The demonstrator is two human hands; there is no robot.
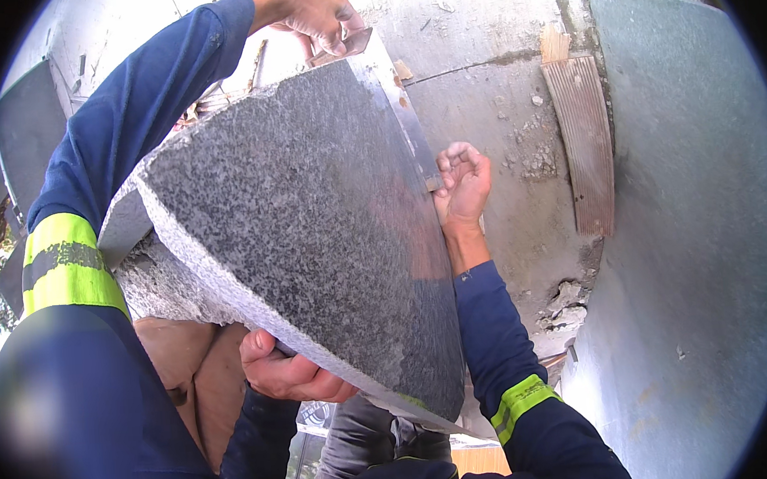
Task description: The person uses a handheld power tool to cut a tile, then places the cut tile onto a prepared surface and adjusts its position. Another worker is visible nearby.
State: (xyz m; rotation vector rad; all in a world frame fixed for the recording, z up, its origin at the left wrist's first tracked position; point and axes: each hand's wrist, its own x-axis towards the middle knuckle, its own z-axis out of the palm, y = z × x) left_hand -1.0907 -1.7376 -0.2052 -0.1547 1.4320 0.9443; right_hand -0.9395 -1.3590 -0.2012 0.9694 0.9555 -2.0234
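Note:
A thick grey speckled stone slab with rough, broken edges stands tilted in front of me. Along its far right edge lies an L-shaped metal square. My left hand reaches round the slab's left side and grips the short leg of the square at the far corner. At the near end of the blade is my right hand, fingers curled against it, its forearm beside the slab's right edge. Another person's hand supports the slab's lower edge from below, thumb to the left; most of its fingers are under the stone.
A grooved wooden board lies on the dusty concrete floor, beside rubble. A large grey-green sheet fills the right side. More rough stone sits under the slab's left edge. Tan trousers show below, partly hidden.

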